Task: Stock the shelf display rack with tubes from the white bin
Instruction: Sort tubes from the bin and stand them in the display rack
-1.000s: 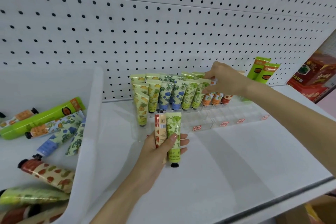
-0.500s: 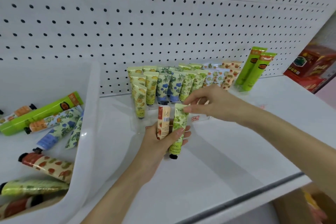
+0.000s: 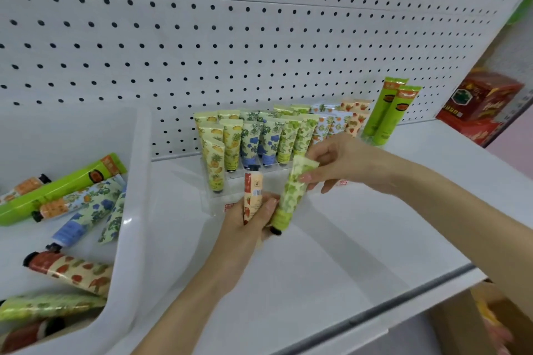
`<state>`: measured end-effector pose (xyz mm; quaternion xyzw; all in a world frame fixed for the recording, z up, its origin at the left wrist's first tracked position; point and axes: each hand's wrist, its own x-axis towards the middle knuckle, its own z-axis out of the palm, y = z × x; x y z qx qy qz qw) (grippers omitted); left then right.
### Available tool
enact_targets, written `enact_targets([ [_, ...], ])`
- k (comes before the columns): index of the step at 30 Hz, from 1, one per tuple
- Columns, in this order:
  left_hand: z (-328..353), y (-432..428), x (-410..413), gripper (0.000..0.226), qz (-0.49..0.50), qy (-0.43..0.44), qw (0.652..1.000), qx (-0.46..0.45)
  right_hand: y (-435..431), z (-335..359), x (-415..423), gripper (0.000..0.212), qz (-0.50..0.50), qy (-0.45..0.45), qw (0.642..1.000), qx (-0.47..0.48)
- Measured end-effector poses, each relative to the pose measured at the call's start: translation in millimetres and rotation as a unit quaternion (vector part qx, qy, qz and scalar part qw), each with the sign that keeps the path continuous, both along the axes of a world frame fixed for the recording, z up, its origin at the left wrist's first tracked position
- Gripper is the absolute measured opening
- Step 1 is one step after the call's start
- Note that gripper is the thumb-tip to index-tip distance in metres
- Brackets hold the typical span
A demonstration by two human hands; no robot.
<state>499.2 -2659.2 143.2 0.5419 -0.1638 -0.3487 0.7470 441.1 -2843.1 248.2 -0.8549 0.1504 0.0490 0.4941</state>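
Note:
My left hand (image 3: 248, 223) holds an orange-red tube (image 3: 252, 196) upright in front of the clear display rack (image 3: 219, 204). My right hand (image 3: 343, 161) pinches the crimped top of a green grape-print tube (image 3: 290, 196), which tilts with its black cap down beside my left fingers. The rack holds rows of yellow, blue, green and orange patterned tubes (image 3: 251, 138) standing cap down. The white bin (image 3: 135, 181) at the left contains several loose tubes (image 3: 72, 269).
Two tall green tubes (image 3: 389, 112) lean on the pegboard wall (image 3: 259, 37) right of the rack. Red boxes (image 3: 484, 106) sit at the far right. The white shelf (image 3: 331, 253) ends in a front lip below my arms.
My right hand left the rack's back row, came down to my left hand, and took the green tube by its top, tilting it away from the orange-red tube.

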Motion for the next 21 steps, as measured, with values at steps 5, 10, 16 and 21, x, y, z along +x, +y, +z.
enact_targets([
  [5, 3.0, -0.8, 2.7, 0.025, 0.003, 0.063, 0.997, -0.035, -37.0, 30.9, 1.1, 0.022, -0.078, -0.041, 0.996, -0.03],
  [10, 3.1, 0.2, 2.8, 0.024, -0.005, 0.057, 0.998, -0.031, -57.0, 17.3, 13.5, 0.021, -0.174, -0.094, 0.975, -0.102],
  [16, 6.0, 2.4, 1.6, 0.019, -0.019, 0.018, 1.0, 0.001, -63.2, -15.9, 30.7, 0.022, -0.208, -0.095, 0.958, -0.171],
  [21, 4.5, 2.7, 3.3, 0.019, -0.018, -0.009, 0.999, 0.031, -62.9, -20.5, 37.1, 0.03, -0.168, -0.072, 0.96, -0.213],
])
